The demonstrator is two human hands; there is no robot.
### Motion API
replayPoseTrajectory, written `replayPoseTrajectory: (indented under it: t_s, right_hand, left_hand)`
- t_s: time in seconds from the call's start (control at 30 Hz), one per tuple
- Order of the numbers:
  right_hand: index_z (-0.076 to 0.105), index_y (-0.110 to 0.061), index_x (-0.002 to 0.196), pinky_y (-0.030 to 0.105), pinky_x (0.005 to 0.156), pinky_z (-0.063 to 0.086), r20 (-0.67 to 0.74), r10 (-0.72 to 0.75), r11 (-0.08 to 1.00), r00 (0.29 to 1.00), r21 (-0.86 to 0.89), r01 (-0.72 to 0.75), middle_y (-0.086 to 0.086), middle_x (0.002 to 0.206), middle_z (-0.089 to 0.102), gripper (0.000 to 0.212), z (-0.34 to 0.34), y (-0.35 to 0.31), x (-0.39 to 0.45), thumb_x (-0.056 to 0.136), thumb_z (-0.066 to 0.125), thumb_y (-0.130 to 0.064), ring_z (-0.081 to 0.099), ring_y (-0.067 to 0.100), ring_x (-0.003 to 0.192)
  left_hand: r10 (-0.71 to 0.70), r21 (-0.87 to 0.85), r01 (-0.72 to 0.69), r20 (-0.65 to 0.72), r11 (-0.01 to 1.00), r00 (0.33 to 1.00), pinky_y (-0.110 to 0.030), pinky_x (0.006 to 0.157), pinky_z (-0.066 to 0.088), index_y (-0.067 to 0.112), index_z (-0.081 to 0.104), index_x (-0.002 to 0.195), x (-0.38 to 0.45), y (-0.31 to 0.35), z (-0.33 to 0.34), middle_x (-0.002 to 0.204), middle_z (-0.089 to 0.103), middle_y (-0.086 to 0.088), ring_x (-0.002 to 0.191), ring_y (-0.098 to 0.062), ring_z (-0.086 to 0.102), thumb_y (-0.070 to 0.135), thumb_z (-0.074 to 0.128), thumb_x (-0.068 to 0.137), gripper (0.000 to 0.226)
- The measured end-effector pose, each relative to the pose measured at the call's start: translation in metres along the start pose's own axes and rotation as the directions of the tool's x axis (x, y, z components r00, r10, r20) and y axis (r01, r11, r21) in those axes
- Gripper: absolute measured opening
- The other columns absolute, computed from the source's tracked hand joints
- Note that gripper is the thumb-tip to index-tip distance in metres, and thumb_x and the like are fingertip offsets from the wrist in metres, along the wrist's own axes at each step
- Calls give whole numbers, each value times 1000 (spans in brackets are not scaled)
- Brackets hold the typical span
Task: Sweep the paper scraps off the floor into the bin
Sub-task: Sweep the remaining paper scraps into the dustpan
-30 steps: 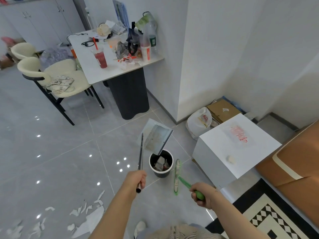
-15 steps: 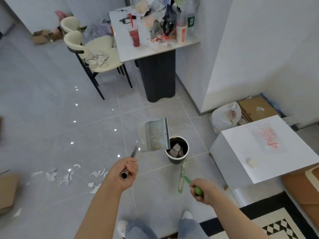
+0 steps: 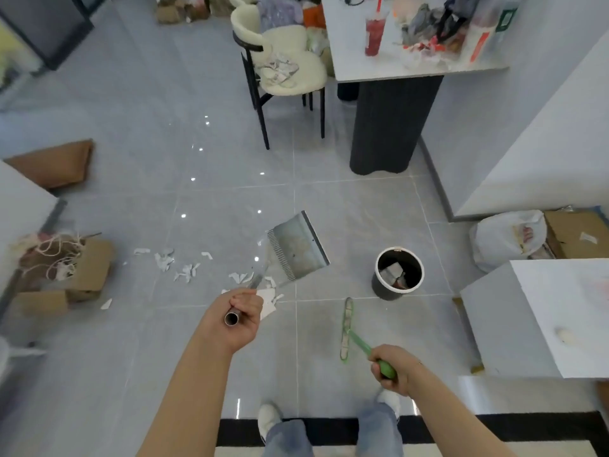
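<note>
Lighting: bright, even, from overhead; I note small glare spots on the glossy floor (image 3: pixel 197 166). Shadows faint. Edges bowed by wide lens; overall slightly soft.

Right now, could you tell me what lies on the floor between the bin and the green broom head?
In the head view, nothing: only bare grey tile and a grout line separate the bin from the broom head. The paper scraps lie farther left.
</note>
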State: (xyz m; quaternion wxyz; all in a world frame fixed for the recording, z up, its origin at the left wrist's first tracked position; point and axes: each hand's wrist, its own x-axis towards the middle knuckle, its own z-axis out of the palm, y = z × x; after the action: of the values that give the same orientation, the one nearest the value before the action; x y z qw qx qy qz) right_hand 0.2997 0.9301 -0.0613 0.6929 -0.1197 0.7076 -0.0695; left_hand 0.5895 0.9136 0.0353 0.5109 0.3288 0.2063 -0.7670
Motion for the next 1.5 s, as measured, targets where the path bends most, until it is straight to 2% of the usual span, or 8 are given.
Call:
replayPoseTrajectory:
  t_s: [0.23, 0.4, 0.73, 0.87, 1.2, 1.3, 1.4, 1.5]
  right_hand:
    - [45, -8, 78, 10, 29, 25, 4, -19, 994, 1000, -107, 19, 4, 41, 47, 13, 130, 8, 3, 89, 48, 0, 42, 8, 24]
    - [46, -7, 77, 12, 33, 26, 34, -40, 978, 999, -203, 46, 7, 49, 45, 13, 211, 11, 6, 87, 50, 1, 41, 9, 28]
    - [51, -8, 75, 14, 34, 25, 155, -20, 914, 988, -397, 81, 10, 53, 44, 14, 312, -44, 35, 82, 55, 4, 38, 11, 35]
    - [53, -5, 83, 15, 34, 25, 214, -3, 900, 977, -426, 96, 10, 53, 44, 9, 361, -87, 59, 82, 53, 4, 37, 12, 37]
    - [60, -9, 109, 15, 35, 23, 299, 60, 810, 952, -572, 128, 6, 54, 43, 31, 474, -168, 65, 82, 51, 2, 37, 9, 37]
    - [50, -4, 133, 12, 35, 23, 295, 91, 815, 951, -571, 100, 3, 55, 43, 51, 518, -180, 70, 83, 51, 3, 38, 7, 37]
    - [46, -5, 137, 12, 34, 26, 296, 113, 778, 948, -621, 101, 2, 56, 45, 55, 564, -187, 76, 83, 52, 1, 40, 5, 34]
    - [50, -4, 135, 12, 36, 28, 289, 150, 712, 946, -695, 99, 2, 55, 44, 52, 626, -185, 89, 83, 51, 0, 40, 4, 32]
  left_hand:
    - [-19, -136, 27, 55, 990, 998, -13, 28, 36, 3, 48, 60, -60, 99, -80, 39, 37, 3, 25, -8, 38, -34, 72, 35, 51]
    - [42, -242, -27, 58, 970, 997, -14, 28, 36, 20, 35, 68, -90, 156, -126, 41, 38, 3, 25, -8, 38, -33, 70, 39, 69]
    - [26, -316, -4, 65, 949, 998, -14, 30, 37, 12, 43, 66, -96, 264, -149, 42, 37, 2, 28, -5, 32, -27, 68, 58, 48]
    - [33, -365, -11, 55, 931, 998, -18, 28, 39, 19, 36, 65, -83, 318, -142, 48, 28, 11, 35, 0, 25, -31, 63, 59, 57]
    - [24, -351, 24, 132, 936, 991, -17, 35, 39, -6, 49, 51, -81, 431, -130, 49, 32, 7, 36, -5, 30, -24, 55, 74, 30]
    - [44, -367, -4, 100, 930, 994, -18, 34, 41, 1, 48, 52, -77, 477, -138, 49, 32, 8, 36, -4, 31, -21, 54, 76, 33]
    - [66, -447, 0, 132, 894, 989, -20, 32, 42, 14, 41, 56, -74, 520, -150, 49, 32, 9, 35, -3, 32, -20, 53, 76, 42]
    - [44, -442, 19, 132, 897, 990, -19, 31, 41, 11, 42, 55, -76, 574, -173, 48, 34, 9, 35, -3, 31, -20, 54, 76, 39]
